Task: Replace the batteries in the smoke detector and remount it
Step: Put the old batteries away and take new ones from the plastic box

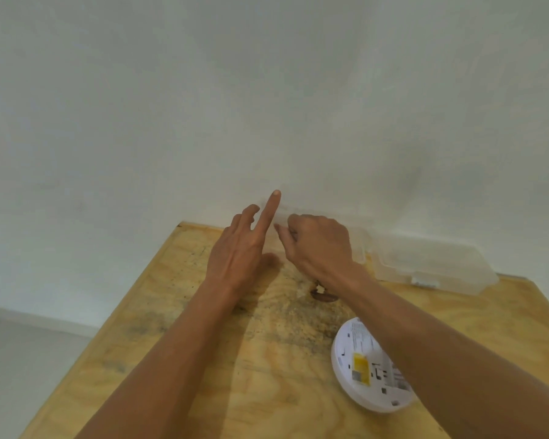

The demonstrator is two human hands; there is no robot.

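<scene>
Reaching forward over the pale, stained plywood table, both bare forearms stretch toward its far edge, where the table meets a plain white wall. At the left, off the table's left edge, a strip of pale floor and a white skirting board show below the wall. The left hand hovers near the far edge with its index finger straight and pointing up toward the wall, the other fingers loosely bent, holding nothing. Just beside it to the right, the right hand has its fingers curled inward, fingertips near a clear, see-through plastic box that lies along the far edge against the wall; whether they actually pinch part of that box or its lid cannot be told, since the plastic is nearly invisible against the wall there. A small brown object, too blurred to identify, lies on the table just under the right wrist. Nearer, toward the table's right side, the round white plastic smoke detector lies back side up on the wood, showing a yellow label, printed text and small slots; the right forearm crosses above its right part and hides it. Neither hand touches the detector.
</scene>
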